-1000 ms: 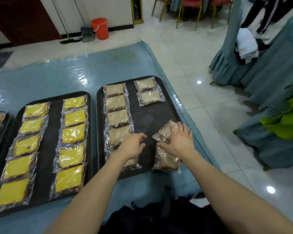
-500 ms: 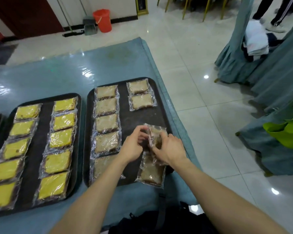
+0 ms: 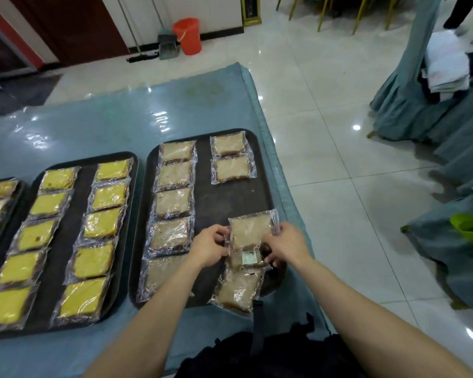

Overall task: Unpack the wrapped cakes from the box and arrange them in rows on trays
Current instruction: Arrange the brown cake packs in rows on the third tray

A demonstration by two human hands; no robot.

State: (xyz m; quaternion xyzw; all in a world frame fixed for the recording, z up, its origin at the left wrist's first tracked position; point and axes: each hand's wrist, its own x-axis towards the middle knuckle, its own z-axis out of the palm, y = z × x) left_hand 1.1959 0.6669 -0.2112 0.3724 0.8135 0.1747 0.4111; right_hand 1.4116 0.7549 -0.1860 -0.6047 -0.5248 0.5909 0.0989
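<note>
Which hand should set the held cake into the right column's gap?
Right, probably. Both hands pinch the held cake. The right hand is on the right column's side of the tray, its forearm crossing no cakes. The left hand reaches over the left column's near cake.

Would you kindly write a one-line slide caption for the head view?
Left hand and right hand hold a wrapped brown cake above a partly filled dark tray.

Wrapped brown cakes [image 3: 174, 175] lie in rows on the black tray [image 3: 224, 203], a raised cake [image 3: 249, 231] above its near end.
</note>
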